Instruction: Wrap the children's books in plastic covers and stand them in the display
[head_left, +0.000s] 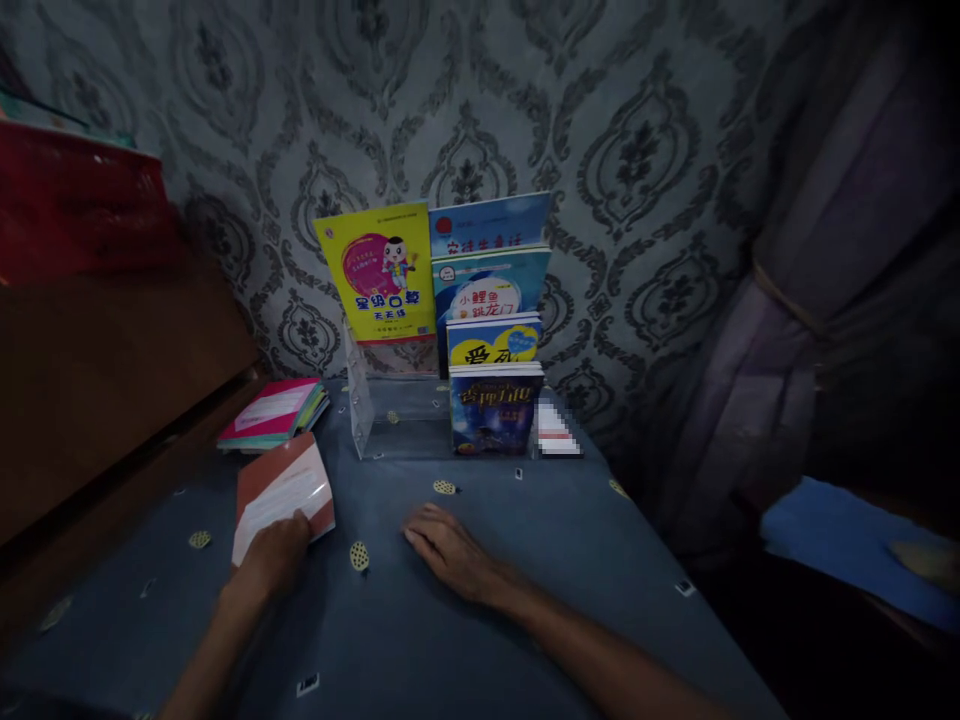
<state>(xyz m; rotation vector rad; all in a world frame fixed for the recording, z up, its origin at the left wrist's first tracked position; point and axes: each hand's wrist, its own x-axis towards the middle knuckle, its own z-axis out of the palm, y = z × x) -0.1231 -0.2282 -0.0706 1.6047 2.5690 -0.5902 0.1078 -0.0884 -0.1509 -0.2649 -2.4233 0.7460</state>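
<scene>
My left hand (271, 556) grips the lower edge of a reddish-brown book (256, 482) with a pale panel on its cover. The book is tilted above the table's left side, near a stack of books (274, 410) with a pink one on top. My right hand (450, 550) rests on the tablecloth, holding nothing, its fingers loosely extended. Beyond it stands a clear book stand (360, 410). In its right part are a dark blue book (495, 412), a yellow-and-blue book (491, 345), a teal book (486, 285) and a blue book (495, 212); a yellow book (379, 270) stands at the back left.
The table (390, 640) has a dark blue patterned cloth and meets a patterned wall (637, 150). Brown furniture (112, 370) borders the left, with a red item (75, 200) on top. A pixelated white item (555, 432) lies right of the stand. A tied curtain (810, 270) hangs at right.
</scene>
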